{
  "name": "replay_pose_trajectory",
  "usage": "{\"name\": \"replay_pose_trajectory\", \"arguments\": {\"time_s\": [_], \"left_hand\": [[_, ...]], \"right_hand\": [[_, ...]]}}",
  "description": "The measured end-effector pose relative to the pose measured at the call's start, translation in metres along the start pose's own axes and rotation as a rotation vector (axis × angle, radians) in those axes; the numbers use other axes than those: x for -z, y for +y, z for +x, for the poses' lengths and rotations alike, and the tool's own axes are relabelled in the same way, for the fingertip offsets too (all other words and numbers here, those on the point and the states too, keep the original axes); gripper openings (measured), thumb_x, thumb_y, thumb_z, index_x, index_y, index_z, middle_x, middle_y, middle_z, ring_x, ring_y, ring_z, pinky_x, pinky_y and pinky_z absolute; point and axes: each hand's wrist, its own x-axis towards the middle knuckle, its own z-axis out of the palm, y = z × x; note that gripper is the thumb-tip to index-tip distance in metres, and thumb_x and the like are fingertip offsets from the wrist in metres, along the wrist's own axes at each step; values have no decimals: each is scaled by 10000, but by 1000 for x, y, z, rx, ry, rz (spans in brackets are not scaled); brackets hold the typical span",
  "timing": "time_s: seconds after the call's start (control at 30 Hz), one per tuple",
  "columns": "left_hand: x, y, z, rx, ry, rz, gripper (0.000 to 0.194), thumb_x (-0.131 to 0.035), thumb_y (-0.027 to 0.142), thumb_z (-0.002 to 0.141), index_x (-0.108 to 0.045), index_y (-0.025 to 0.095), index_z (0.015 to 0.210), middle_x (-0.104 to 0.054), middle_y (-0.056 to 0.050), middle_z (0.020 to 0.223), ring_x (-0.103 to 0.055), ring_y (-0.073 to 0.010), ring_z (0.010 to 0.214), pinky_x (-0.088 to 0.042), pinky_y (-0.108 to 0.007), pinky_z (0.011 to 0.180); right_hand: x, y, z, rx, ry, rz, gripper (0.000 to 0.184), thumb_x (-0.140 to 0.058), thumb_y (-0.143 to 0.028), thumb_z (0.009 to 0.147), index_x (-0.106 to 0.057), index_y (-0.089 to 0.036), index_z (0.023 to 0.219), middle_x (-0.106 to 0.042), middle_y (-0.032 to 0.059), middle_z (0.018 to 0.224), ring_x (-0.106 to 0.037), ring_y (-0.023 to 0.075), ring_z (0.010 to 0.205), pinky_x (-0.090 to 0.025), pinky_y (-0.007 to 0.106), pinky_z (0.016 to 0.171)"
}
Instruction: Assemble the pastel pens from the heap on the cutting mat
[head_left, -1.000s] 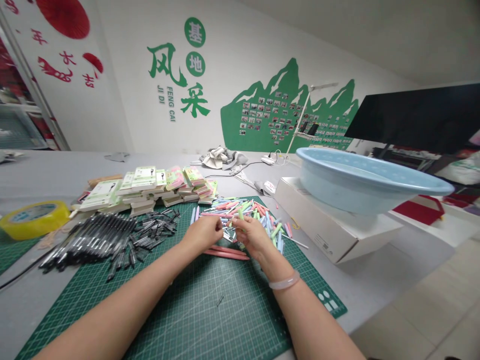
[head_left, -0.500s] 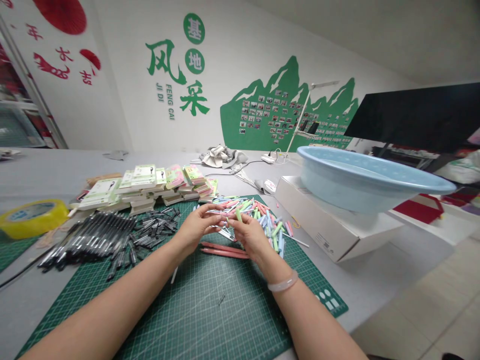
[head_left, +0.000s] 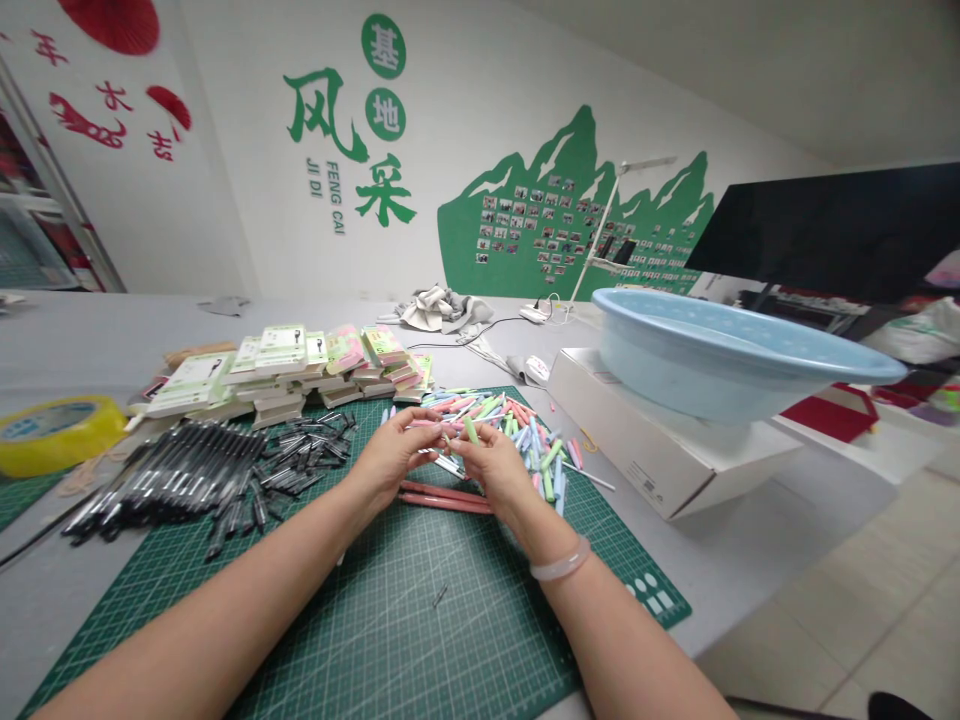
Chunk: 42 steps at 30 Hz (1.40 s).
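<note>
My left hand [head_left: 390,458] is closed in a pinch on a pink pen barrel [head_left: 429,424], held above the green cutting mat. My right hand [head_left: 493,466], with a pale bracelet at the wrist, pinches close to the barrel's near end; what its fingertips grip is too small to make out. A light green pen piece [head_left: 470,430] sticks up by the right fingers; whether they hold it I cannot tell. Below the hands two red pens [head_left: 444,497] lie side by side on the cutting mat [head_left: 375,620]. Behind and right is a pile of pastel pen parts [head_left: 544,450].
Black pen barrels [head_left: 180,470] and small black pen parts [head_left: 311,450] lie at left, near yellow tape [head_left: 60,432]. Stacked small boxes [head_left: 281,350] stand behind. At right a blue basin [head_left: 735,360] rests on a white box [head_left: 660,450]. A tiny spring-like piece [head_left: 440,596] lies on the mat.
The view has shifted slightly. Both hands stay together over the mat, with the fingertips moved only a little around the pink barrel.
</note>
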Motion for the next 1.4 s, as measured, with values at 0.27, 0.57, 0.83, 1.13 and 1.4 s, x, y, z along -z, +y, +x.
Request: {"name": "replay_pose_trajectory", "arguments": {"time_s": [0.27,0.57,0.83,1.13,1.4], "left_hand": [[-5,3,-4,-55,-22,121,301,-705,368,661,-592,188,874,-668,-19,844,-617,-137,763,-456,-238,654],[-3,0,-4,-146,-54,389,340,-565,427,773,-662,197,1004,-629,-73,1038,-575,-187,898,-465,-238,632],[-3,6,-2,-500,-114,860,308,-617,324,756,-680,255,1050,-646,-54,1032,-558,-202,981,-427,-302,867],[1,12,-7,-604,-19,950,218,-555,321,819,-706,273,970,-642,-32,908,-567,-168,853,-424,-253,735],[1,6,-6,-671,28,1024,219,-550,290,825,-705,264,978,-606,-44,907,-540,-184,904,-410,-285,803]], "right_hand": [[-3,2,-1,-25,6,135,253,-756,-239,591,-565,-153,734,-535,-43,580,-387,41,431,-222,189,415],[1,3,0,-179,-173,324,332,-769,-238,617,-598,-167,892,-405,-90,547,-187,3,384,-146,152,357],[6,7,3,-183,-107,392,304,-761,-196,619,-602,-168,877,-437,-73,573,-214,6,389,-145,138,337],[-2,4,1,-202,-39,353,280,-776,-253,593,-593,-131,767,-450,-64,515,-252,7,369,-99,146,323],[-8,13,1,-160,-69,322,260,-741,-324,636,-584,-138,728,-550,-17,599,-268,19,382,-83,184,340]]}}
